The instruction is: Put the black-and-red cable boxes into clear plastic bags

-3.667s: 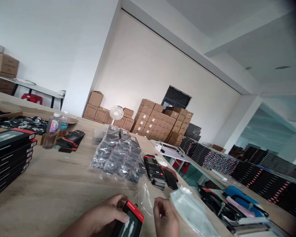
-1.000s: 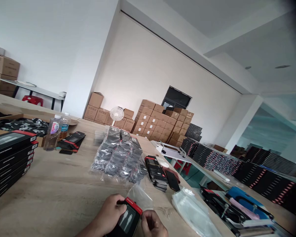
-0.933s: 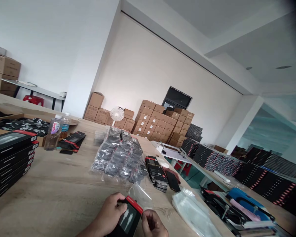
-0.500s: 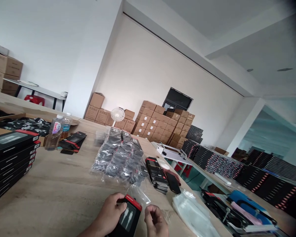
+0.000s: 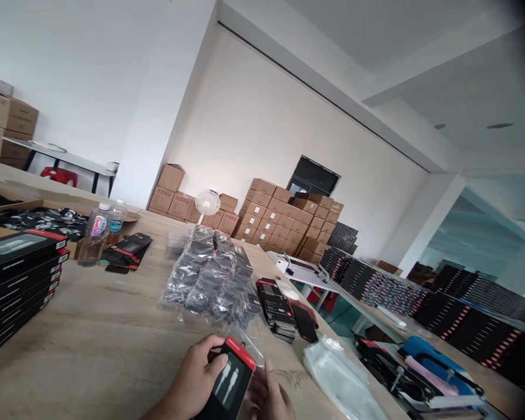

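While the left hand [image 5: 196, 372] is gripping the box [image 5: 231, 380] at six o'clock, the right hand [image 5: 272, 398] is bending beside its three-o'clock edge, its grip too hidden to judge; bags [image 5: 339, 379] are lying at five o'clock.

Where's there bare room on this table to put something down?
The widest bare patch lies between the box stack and your left hand, nearer than the wrapped packs. A narrow strip shows between your right hand and the clear bags. It is crowded around the small boxes and the bottles.
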Demonstrator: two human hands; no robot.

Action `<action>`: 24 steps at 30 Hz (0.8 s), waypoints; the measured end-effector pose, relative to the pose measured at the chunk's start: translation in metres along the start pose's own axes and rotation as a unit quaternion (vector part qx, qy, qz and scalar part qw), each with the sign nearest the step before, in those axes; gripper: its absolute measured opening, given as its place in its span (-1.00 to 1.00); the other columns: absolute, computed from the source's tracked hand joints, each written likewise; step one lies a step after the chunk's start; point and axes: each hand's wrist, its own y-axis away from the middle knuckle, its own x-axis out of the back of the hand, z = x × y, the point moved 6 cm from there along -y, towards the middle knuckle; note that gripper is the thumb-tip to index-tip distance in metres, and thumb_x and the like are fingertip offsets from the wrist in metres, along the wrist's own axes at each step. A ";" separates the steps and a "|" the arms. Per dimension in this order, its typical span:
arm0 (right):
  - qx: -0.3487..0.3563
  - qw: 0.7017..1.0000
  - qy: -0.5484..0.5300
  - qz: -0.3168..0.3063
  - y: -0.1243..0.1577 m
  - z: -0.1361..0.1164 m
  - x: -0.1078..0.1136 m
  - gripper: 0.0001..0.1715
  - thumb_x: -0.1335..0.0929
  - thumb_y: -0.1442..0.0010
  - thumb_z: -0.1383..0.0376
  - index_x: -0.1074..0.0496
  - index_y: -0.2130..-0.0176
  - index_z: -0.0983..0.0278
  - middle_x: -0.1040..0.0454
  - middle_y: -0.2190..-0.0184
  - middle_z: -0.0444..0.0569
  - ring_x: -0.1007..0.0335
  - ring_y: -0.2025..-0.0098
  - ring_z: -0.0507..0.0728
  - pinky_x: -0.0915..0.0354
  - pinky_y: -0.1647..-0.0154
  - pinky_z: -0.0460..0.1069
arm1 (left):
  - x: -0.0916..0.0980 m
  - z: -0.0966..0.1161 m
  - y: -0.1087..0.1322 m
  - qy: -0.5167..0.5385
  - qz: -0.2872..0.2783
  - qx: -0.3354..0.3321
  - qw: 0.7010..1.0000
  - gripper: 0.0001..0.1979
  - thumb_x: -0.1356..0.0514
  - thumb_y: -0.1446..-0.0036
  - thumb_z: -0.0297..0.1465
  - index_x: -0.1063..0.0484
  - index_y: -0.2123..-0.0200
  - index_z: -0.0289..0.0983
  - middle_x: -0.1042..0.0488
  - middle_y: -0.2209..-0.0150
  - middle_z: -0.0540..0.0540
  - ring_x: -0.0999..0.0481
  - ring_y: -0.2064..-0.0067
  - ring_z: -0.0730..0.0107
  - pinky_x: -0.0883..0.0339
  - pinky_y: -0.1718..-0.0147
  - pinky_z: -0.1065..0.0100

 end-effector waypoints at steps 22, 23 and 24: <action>0.289 0.917 0.255 -0.103 0.044 -0.067 -0.037 -0.51 -0.44 0.03 -0.06 -0.55 0.24 0.23 -0.56 0.43 -0.04 -0.38 0.46 0.10 -0.32 0.43 -0.06 | 0.035 0.019 -0.008 -0.010 -0.171 0.009 0.985 -0.72 -0.37 0.17 -0.34 -0.52 0.30 -0.25 -0.55 0.26 0.00 -0.46 0.17 0.24 -0.27 0.15 0.33; 0.295 0.918 0.250 -0.089 0.043 -0.064 -0.034 -0.51 -0.44 0.04 -0.06 -0.55 0.24 0.24 -0.56 0.43 -0.02 -0.39 0.45 0.12 -0.35 0.39 -0.05 | 0.035 0.014 -0.006 -0.067 -0.183 0.012 0.981 -0.71 -0.38 0.21 -0.36 -0.54 0.32 -0.24 -0.54 0.25 0.01 -0.45 0.16 0.23 -0.25 0.14 0.33; 0.295 0.920 0.246 -0.074 0.042 -0.060 -0.032 -0.54 -0.45 0.07 -0.04 -0.56 0.28 0.24 -0.55 0.45 -0.02 -0.39 0.44 0.13 -0.37 0.36 -0.03 | 0.035 0.010 -0.003 -0.114 -0.191 0.014 0.975 -0.71 -0.38 0.25 -0.38 -0.55 0.34 -0.23 -0.53 0.24 0.02 -0.44 0.15 0.21 -0.24 0.13 0.33</action>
